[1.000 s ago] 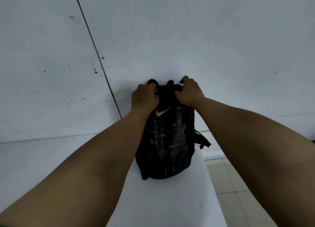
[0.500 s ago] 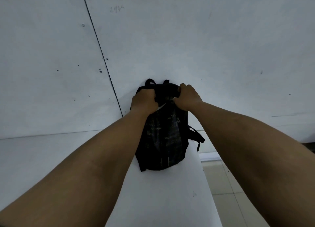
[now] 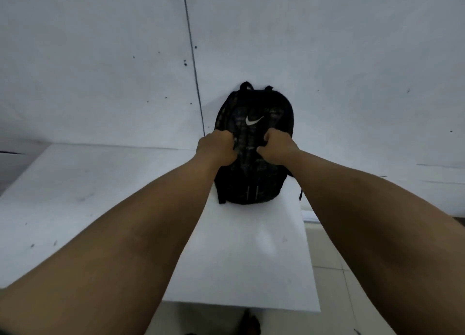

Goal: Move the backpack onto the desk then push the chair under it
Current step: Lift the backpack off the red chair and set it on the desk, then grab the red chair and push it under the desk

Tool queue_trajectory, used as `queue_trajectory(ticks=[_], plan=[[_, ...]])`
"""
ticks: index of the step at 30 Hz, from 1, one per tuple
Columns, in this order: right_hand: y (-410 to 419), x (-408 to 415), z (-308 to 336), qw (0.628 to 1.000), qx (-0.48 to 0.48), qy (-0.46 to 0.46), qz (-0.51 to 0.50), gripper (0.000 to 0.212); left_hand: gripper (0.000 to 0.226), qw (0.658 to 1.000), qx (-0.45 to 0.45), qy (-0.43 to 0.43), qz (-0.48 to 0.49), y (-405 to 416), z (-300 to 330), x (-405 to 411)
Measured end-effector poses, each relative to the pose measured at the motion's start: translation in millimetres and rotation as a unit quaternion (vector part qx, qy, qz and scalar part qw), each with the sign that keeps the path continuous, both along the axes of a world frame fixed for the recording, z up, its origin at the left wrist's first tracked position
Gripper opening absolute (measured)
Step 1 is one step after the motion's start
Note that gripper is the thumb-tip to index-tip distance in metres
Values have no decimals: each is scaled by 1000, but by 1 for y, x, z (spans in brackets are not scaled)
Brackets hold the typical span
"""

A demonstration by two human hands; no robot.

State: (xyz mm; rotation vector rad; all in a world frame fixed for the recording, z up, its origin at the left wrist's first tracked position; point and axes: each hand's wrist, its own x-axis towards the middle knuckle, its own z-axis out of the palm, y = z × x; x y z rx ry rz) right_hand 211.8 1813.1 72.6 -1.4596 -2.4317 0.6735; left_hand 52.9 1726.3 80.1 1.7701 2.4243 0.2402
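Note:
A black backpack (image 3: 254, 113) with a white swoosh logo stands upright on the white desk (image 3: 241, 259), its back against the wall. My left hand (image 3: 217, 148) grips the fabric on its front at the left. At the right of the front, my right hand (image 3: 276, 149) is clenched on the fabric too. Both fists sit about halfway down the bag, below the logo. A strap hangs off the desk's right edge. No chair is in view.
The pale wall (image 3: 327, 58) rises right behind the bag, with a vertical seam to the left. The desk's right edge drops to a tiled floor (image 3: 334, 271). A dark object (image 3: 251, 322) shows on the floor below the desk's near edge.
My hands have slid down from the top of the bag to its middle. The backpack now stands taller against the wall, its logo uncovered.

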Motion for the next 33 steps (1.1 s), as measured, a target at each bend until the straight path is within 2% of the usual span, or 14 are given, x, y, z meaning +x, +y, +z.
queue_trajectory(ticks=[2, 8, 12, 21, 33], plan=[[-29, 4, -8, 1000, -10, -3, -7, 25, 24, 1000, -12, 1, 4, -30, -4, -1], [-125, 10, -26, 998, -53, -37, -19, 19, 22, 999, -32, 3, 25, -126, -18, -9], [-200, 8, -35, 996, -68, -55, -19, 22, 21, 999, -39, -1, 25, -201, -34, -9], [-347, 21, -37, 993, -73, -92, -5, 48, 21, 996, -72, -13, 49, -352, -49, 1], [-502, 91, -41, 989, -55, -130, 33, 40, 20, 995, -62, -25, 81, -507, -49, 72]])
